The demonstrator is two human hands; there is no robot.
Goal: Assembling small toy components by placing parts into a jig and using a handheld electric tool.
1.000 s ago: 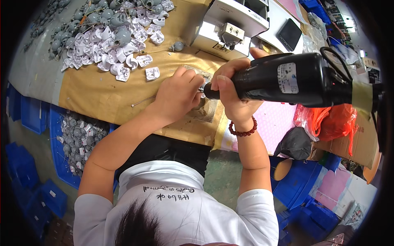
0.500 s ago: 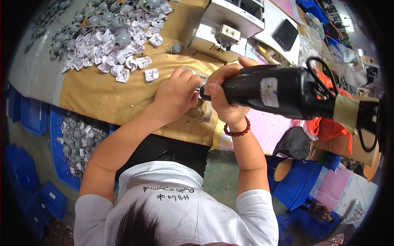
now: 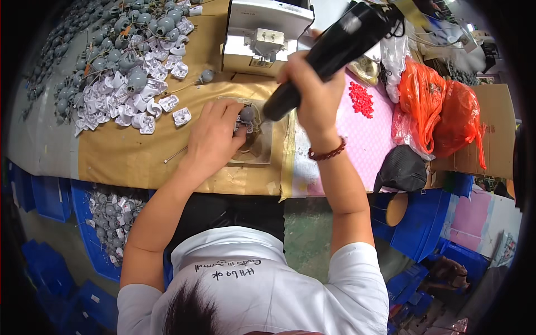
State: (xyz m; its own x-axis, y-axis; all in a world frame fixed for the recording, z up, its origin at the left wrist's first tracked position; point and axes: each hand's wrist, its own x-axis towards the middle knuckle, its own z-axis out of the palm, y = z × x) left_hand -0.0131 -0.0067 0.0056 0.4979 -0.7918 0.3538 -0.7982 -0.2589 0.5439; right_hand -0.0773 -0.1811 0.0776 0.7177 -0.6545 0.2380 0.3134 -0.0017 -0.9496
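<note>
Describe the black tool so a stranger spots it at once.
Find the white machine at the far side of the table. To its right, the right hand holds the black tool. Unlike the squat black bag lying further right, it is long and tube-shaped.

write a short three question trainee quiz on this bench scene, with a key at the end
1. Which hand holds the black tool?
2. True or false: the small red pieces lie among the white parts.
3. What colour is the rounded part at the fingers of the left hand? A) red B) grey C) yellow

Key:
1. The right hand.
2. False; they lie on the pink sheet.
3. B.
</note>
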